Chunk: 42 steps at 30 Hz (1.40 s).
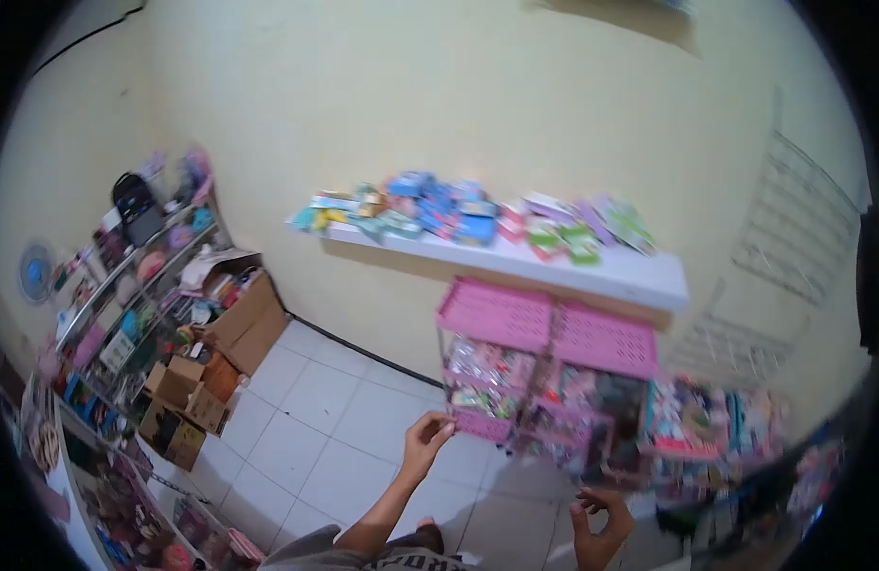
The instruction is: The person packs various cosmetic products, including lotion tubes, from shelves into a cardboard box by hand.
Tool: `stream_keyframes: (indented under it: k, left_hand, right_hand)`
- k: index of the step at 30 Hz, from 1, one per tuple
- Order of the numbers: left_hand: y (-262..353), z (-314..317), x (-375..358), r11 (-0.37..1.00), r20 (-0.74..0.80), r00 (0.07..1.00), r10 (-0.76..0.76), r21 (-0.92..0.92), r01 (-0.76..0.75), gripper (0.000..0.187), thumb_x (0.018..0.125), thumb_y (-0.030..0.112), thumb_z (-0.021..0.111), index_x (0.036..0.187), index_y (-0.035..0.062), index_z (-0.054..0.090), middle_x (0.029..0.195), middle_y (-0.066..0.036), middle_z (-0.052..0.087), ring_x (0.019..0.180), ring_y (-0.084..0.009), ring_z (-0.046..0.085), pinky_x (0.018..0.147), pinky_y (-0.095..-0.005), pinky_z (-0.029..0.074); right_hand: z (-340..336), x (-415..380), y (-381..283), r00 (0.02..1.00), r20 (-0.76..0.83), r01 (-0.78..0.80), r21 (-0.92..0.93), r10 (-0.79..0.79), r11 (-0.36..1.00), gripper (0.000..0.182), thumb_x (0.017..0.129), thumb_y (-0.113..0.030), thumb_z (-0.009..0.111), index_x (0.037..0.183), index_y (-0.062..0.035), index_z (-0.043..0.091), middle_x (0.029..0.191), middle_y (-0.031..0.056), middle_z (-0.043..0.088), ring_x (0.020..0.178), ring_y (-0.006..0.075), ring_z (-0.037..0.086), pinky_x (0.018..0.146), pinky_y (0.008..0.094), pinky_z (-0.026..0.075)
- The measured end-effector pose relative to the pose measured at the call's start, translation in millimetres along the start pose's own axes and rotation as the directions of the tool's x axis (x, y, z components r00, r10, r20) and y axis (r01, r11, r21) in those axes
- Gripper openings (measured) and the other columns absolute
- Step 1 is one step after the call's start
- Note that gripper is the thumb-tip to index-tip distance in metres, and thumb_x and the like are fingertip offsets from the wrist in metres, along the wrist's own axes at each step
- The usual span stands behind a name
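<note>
My left hand is raised in front of me over the tiled floor, its fingers loosely curled and the thumb slightly apart from them. Nothing shows in it. Nearest to it is a pink tiered rack with packaged small goods on its lower levels. My right hand is low at the right, thumb and fingers bent into a wide C with a gap between them. No object shows there either. Beyond it are pink baskets of packaged items. Both hands are apart from the goods.
A white wall shelf carries several colourful packets. At left stand crowded shelves, a large cardboard box and smaller open boxes. Wire racks hang on the right wall. White tiles cover the floor.
</note>
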<state>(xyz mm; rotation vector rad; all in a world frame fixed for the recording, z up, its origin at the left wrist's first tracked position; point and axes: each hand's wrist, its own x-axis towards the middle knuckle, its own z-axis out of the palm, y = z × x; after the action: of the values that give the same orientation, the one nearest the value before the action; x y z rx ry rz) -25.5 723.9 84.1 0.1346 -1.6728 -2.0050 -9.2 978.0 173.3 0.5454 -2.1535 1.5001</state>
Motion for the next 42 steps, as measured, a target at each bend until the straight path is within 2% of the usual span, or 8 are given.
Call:
stream_keyframes:
  k: [4,9,10,14,22,33,38,42]
  left_hand:
    - [4,-113,27,0.956,-0.203,0.971,0.127,0.286,-0.065,0.01,0.076,0.007,0.056,0.082,-0.0015,0.054,0.078,-0.006,0.055,0.073,-0.0126,0.053,0.067,-0.0241,0.043]
    - [30,-214,39,0.932,-0.426,0.881,0.204,0.359,-0.041,0.015,0.074,0.007,0.059,0.086,0.0002,0.054,0.08,-0.005,0.057,0.069,-0.0091,0.051,0.064,-0.0217,0.04]
    - [38,-224,41,0.922,-0.485,0.823,0.295,0.372,-0.112,0.021,0.073,0.008,0.059,0.092,0.0006,0.051,0.085,-0.006,0.054,0.07,-0.0092,0.05,0.064,-0.0219,0.04]
    - [47,-259,51,0.909,-0.675,0.62,0.4,0.379,-0.173,0.041,0.072,0.017,0.059,0.105,0.0015,0.041,0.096,-0.009,0.046,0.071,-0.0098,0.046,0.064,-0.0217,0.038]
    - [32,-332,136,0.915,-0.689,0.631,0.357,0.392,-0.089,0.04,0.072,0.021,0.057,0.103,0.0006,0.041,0.098,-0.009,0.045,0.072,-0.0111,0.044,0.062,-0.022,0.036]
    - [46,-432,363,0.804,-0.367,0.825,0.429,0.571,-0.164,0.014,0.068,0.004,0.059,0.082,0.0034,0.056,0.09,-0.007,0.048,0.072,-0.0129,0.048,0.061,-0.0239,0.039]
    - [89,-445,477,0.399,0.117,0.8,0.589,0.819,-0.413,0.026,0.066,0.008,0.062,0.091,0.0042,0.054,0.1,-0.012,0.048,0.087,-0.0254,0.047,0.073,-0.031,0.038]
    - [93,-455,569,0.388,0.308,0.801,0.513,0.75,-0.536,0.034,0.066,0.012,0.064,0.097,0.0065,0.052,0.103,-0.012,0.048,0.093,-0.0298,0.046,0.079,-0.0348,0.038]
  right_hand:
    - [115,38,12,0.992,0.119,-0.066,0.162,0.047,0.985,0.019,0.067,-0.012,0.065,0.08,-0.0002,0.057,0.074,0.008,0.057,0.063,0.0134,0.051,0.057,0.0238,0.039]
    - [232,78,5,0.982,0.179,-0.092,0.19,0.057,0.977,0.021,0.061,-0.005,0.067,0.079,-0.0016,0.057,0.073,0.0075,0.06,0.063,0.0141,0.056,0.056,0.025,0.042]
    - [254,87,1,0.984,0.12,0.112,0.178,-0.135,0.978,0.02,0.06,-0.002,0.066,0.078,-0.0015,0.058,0.071,0.007,0.06,0.063,0.0145,0.056,0.058,0.0239,0.042]
    - [319,120,-17,0.96,0.274,-0.013,0.226,-0.051,0.974,0.016,0.062,-0.002,0.065,0.077,-0.0021,0.058,0.071,0.0068,0.06,0.061,0.0145,0.057,0.058,0.0227,0.042]
    - [463,165,-27,0.954,0.266,0.047,0.314,-0.135,0.948,0.014,0.065,0.0,0.062,0.079,-0.0038,0.059,0.07,0.0064,0.06,0.061,0.0125,0.056,0.054,0.0217,0.04]
    - [640,278,-60,0.963,0.162,0.175,0.224,-0.214,0.959,0.013,0.069,-0.001,0.06,0.082,-0.0042,0.058,0.071,0.0056,0.053,0.059,0.0138,0.052,0.049,0.0235,0.038]
    - [715,315,-61,0.981,0.104,0.162,0.041,-0.165,0.986,0.018,0.069,-0.002,0.06,0.087,-0.0056,0.058,0.081,0.007,0.046,0.057,0.012,0.047,0.05,0.0241,0.039]
    - [761,328,-47,0.988,0.011,0.157,-0.085,-0.157,0.984,0.026,0.068,-0.005,0.063,0.093,-0.0066,0.058,0.094,0.0096,0.046,0.062,0.0157,0.05,0.055,0.0256,0.042]
